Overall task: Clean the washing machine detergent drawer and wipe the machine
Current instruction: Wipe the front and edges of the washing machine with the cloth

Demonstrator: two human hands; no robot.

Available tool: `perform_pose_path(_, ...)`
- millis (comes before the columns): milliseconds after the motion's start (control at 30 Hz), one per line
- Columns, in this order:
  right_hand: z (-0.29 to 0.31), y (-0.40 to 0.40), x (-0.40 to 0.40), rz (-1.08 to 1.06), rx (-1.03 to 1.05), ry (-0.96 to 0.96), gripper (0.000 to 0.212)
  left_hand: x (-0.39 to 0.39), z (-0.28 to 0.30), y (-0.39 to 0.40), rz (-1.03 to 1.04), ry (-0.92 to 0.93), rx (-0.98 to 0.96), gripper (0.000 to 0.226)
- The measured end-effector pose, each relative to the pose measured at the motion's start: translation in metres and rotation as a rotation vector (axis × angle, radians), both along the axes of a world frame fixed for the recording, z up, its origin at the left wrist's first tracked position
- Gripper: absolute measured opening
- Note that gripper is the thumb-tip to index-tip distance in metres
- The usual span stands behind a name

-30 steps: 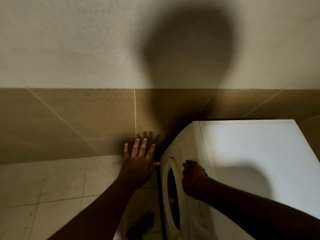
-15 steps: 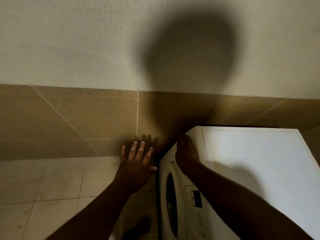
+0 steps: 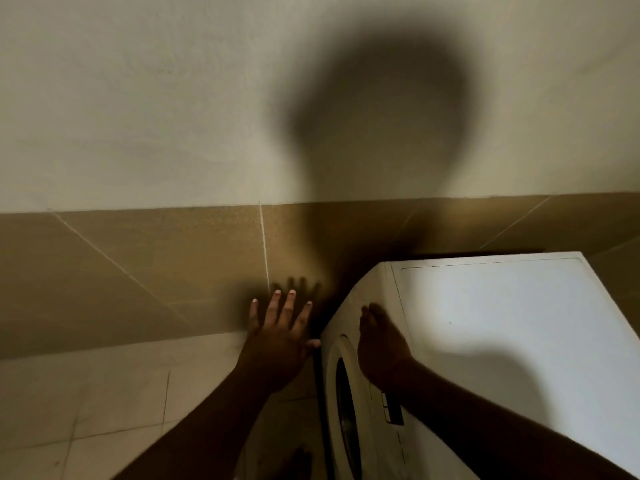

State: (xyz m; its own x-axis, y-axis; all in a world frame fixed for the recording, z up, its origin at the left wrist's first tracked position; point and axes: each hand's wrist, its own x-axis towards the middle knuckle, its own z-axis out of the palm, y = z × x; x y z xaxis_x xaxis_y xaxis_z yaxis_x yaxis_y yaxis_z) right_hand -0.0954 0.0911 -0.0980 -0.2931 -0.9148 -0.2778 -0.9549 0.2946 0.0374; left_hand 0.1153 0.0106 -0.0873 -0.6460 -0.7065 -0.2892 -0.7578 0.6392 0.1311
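A white front-loading washing machine (image 3: 502, 323) fills the lower right, seen from above. Its round door (image 3: 341, 386) faces left. My right hand (image 3: 379, 344) lies flat on the upper front panel, fingers straight and pointing toward the far corner. No cloth shows under it. My left hand (image 3: 277, 336) hovers in the air left of the machine with fingers spread, its thumb close to the machine's front edge. A small dark control panel (image 3: 393, 408) shows just below my right wrist. The detergent drawer cannot be made out.
A wall stands close behind, cream paint above and a band of brown tiles (image 3: 138, 268) below. Pale floor tiles (image 3: 104, 393) lie left of the machine. A foot (image 3: 298, 460) shows at the bottom edge. My head's shadow falls on the wall.
My right hand went from curled near the door top to flat, slid up the front panel toward the far corner, then came back down a little. The left hand stayed spread.
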Motion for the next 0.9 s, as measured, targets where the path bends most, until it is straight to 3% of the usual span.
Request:
perform_pose_path(33,0.004,0.019,0.008,0.125,0.177,0.124,0.052,-0.003,0.005,-0.003,0.0,0.003,-0.001,0.071)
perform_pose_path(100,-0.005,0.043,0.014,0.304,0.406,0.191,0.038,-0.01,0.016,-0.009,-0.026,0.013,-0.016,0.072)
perform_pose_path(133,0.001,0.041,0.012,0.344,0.433,0.243,0.033,-0.012,0.018,-0.011,-0.048,0.024,-0.034,0.072)
perform_pose_path(233,0.022,0.027,0.003,0.371,0.192,0.307,0.033,-0.022,0.026,-0.021,-0.122,0.031,-0.034,0.071)
perform_pose_path(400,0.043,0.08,-0.009,0.268,-0.094,0.193,0.051,-0.044,0.031,-0.042,-0.253,0.047,-0.002,0.082)
perform_pose_path(500,0.034,0.095,0.006,0.146,-0.141,0.129,0.049,-0.061,0.035,-0.052,-0.326,0.018,-0.006,0.082)
perform_pose_path(633,0.026,0.039,0.026,-0.177,-0.206,0.099,0.045,-0.073,0.032,-0.064,-0.533,0.013,0.021,0.078)
perform_pose_path(700,0.02,0.036,0.03,-0.187,-0.188,0.108,0.05,-0.076,0.03,-0.078,-0.63,0.028,-0.015,0.074)
perform_pose_path(900,0.014,0.121,0.068,-0.397,-0.258,0.138,0.053,-0.084,0.029,-0.081,-0.828,0.078,-0.102,0.076)
